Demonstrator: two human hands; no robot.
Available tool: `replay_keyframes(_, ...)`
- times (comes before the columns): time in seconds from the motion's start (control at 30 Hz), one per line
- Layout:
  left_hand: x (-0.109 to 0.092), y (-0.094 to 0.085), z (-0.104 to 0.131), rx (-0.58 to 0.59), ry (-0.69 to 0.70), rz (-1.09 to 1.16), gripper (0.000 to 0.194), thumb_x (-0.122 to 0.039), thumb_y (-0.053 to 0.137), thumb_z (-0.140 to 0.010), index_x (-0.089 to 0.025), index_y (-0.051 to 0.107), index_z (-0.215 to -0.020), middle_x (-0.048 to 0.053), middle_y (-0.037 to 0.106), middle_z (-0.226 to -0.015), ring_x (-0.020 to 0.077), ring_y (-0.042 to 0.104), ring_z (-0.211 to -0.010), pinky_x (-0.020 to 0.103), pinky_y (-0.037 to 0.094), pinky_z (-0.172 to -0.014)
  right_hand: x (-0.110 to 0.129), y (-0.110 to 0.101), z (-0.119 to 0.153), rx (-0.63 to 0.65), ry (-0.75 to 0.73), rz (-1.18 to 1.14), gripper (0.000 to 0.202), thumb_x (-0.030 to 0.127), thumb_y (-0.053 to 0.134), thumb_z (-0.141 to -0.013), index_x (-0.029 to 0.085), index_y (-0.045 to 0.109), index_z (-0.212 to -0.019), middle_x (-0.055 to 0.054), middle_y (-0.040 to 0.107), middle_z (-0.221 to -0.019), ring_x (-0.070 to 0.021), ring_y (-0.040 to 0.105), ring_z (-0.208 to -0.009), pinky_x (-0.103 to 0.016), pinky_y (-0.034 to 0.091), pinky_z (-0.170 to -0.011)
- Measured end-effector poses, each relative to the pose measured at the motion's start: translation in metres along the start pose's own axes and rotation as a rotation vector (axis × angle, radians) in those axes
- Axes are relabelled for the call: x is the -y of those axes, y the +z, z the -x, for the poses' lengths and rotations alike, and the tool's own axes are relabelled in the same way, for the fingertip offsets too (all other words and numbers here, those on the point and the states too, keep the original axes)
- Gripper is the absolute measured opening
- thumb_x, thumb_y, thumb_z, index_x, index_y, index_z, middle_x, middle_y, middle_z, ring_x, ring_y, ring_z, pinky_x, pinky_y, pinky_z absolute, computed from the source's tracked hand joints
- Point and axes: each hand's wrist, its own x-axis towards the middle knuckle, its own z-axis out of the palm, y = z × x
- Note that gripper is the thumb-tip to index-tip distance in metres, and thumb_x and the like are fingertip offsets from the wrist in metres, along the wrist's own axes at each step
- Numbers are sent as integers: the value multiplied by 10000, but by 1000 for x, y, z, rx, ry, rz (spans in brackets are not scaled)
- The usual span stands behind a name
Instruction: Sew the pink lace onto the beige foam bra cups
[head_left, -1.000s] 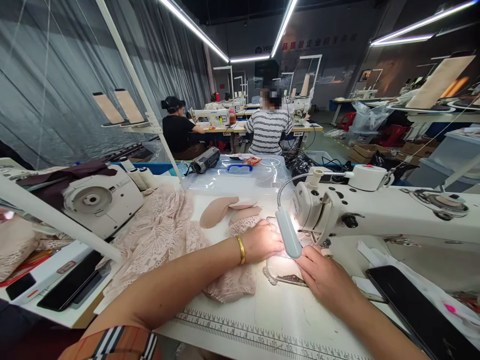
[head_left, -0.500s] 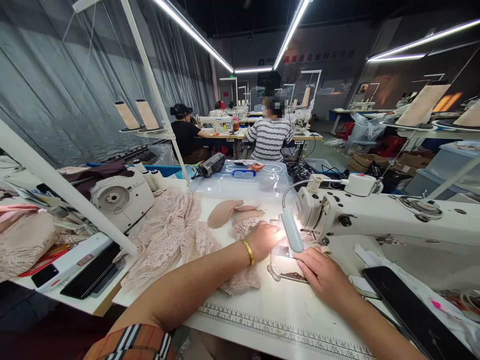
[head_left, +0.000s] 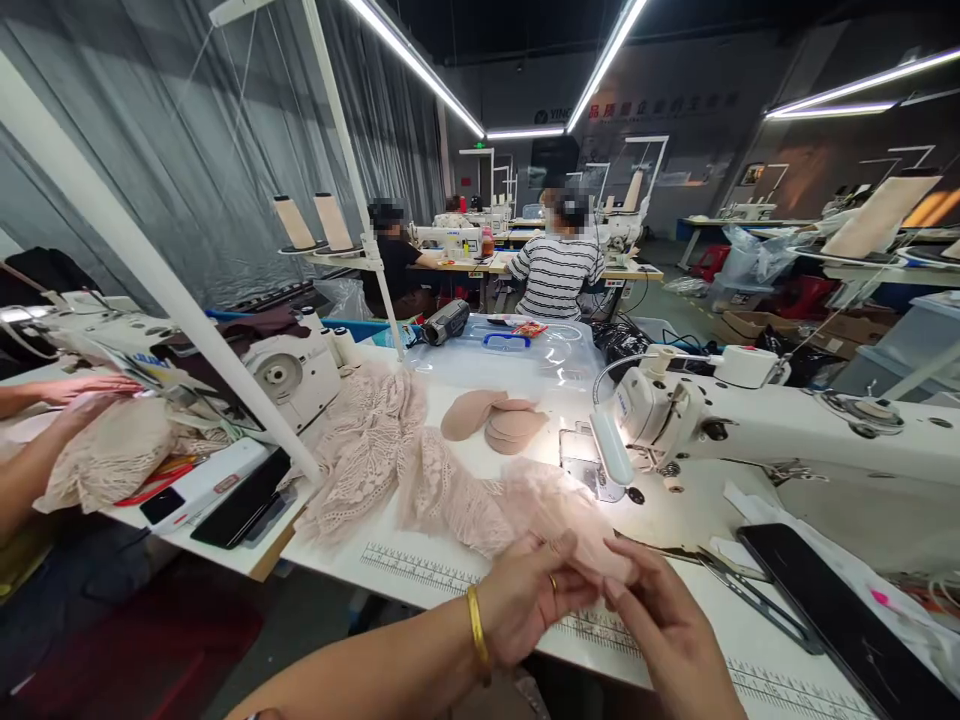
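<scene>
Head view: left hand [head_left: 525, 602] and right hand [head_left: 664, 612], near each other, fingers curled, each pinching the gathered edge of one pale pink lace fabric [head_left: 469, 503]; left palm partly upturned, both forearms entering from below. Fabric spread leftward across a white ruler-marked table [head_left: 352, 560]. Beyond: beige rounded pads [head_left: 515, 428]; rightward, white metal sewing machine [head_left: 780, 425]; farther, clear plastic box [head_left: 499, 367].

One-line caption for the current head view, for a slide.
Left hand and right hand hold pale pink lace fabric beside a white metal sewing machine, beige teardrop-shaped pads beyond.
</scene>
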Motion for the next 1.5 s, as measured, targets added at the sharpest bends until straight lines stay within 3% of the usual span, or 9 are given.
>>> replay_keyframes(0.1,-7,7,-10,-135,193,93,573,-440,996,-580,-140,705,-972,85,754,-962,190,703,-885,296,544,-866,-3,-6,31,70,-38,77,333,511,651,-954,288,717,-1192,-55,697,-873,-229,703,-807,-327,617,-748)
replay_keyframes(0.17,-7,9,-13,-139,224,60,562,-425,1005,-559,-131,730,-952,71,755,-900,185,694,-826,297,546,-827,-2,-11,38,125,-47,75,347,510,631,-968,304,715,-1234,-68,735,-955,-244,729,-887,-327,625,-794)
replay_keyframes(0.33,1,8,-4,102,198,-138,574,-477,972,-627,-106,796,-1028,116,777,-946,200,709,-869,300,539,-846,0,-26,20,64,-18,109,471,555,525,-1017,323,619,-1416,-84,737,-1232,-266,720,-1088,-346,629,-859)
replay_keyframes(0.5,-2,13,10,194,119,-193,612,-441,969,-645,-151,791,-1154,129,778,-1075,248,718,-991,358,535,-950,3,-24,7,24,80,-38,577,598,608,-964,319,581,-1468,-96,616,-1489,-302,596,-1337,-400,581,-997)
replay_keyframes(0.77,-5,25,10,176,111,-51,573,-358,985,-629,-144,782,-1121,130,764,-1053,227,696,-942,327,529,-902,35,-21,8,-125,463,-521,910,698,749,-809,319,435,-1575,-85,781,-1181,-312,757,-993,-432,609,-847)
replay_keyframes(0.97,1,32,-3,-77,162,95,531,-461,952,-658,-130,789,-1039,123,758,-1026,231,661,-956,318,514,-895,39,-13,19,-96,456,-586,1019,576,860,-753,323,343,-1595,-92,803,-1119,-319,754,-981,-409,600,-780)
replay_keyframes(1.1,2,36,-9,-187,186,155,476,-408,985,-581,-129,788,-913,94,748,-945,223,642,-911,324,503,-881,35,-9,19,-110,450,-599,990,538,866,-763,328,345,-1579,-79,807,-1092,-311,750,-1012,-405,600,-812)
replay_keyframes(1.37,1,37,-10,-200,218,96,466,-402,1009,-535,-126,748,-805,78,735,-862,201,631,-822,322,488,-801,14,-11,18,-66,369,-503,967,591,803,-818,325,316,-1610,-97,785,-1180,-310,750,-1047,-409,616,-814)
replay_keyframes(1.5,1,39,-13,-181,184,108,509,-417,1011,-526,-130,739,-847,77,736,-859,203,640,-813,333,498,-801,8,-12,17,-55,344,-462,937,630,782,-820,319,363,-1599,-104,781,-1186,-307,760,-1001,-413,621,-802)
